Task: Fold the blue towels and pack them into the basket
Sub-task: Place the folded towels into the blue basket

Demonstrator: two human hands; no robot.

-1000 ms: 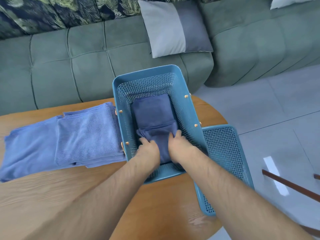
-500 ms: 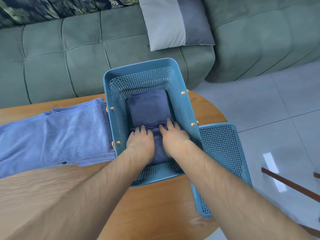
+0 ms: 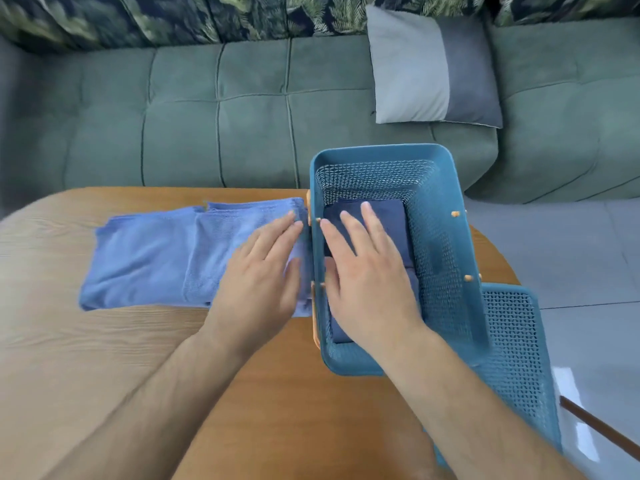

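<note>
The basket (image 3: 381, 151) sits at the table's (image 3: 69, 341) right edge with a folded dark towel (image 3: 384, 216) inside; the right hand (image 3: 367, 282) spreads straight fingers over it (contact unclear). The left hand (image 3: 263, 275), fingers flat, lies over the light blue towels (image 3: 149, 258) alongside

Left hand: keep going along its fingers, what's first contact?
Most likely the left wall of the basket. The left hand is open over the light blue towels, fingers aimed forward and right, tips almost at that wall. Its height is unclear, so it might pass over the rim.
</note>
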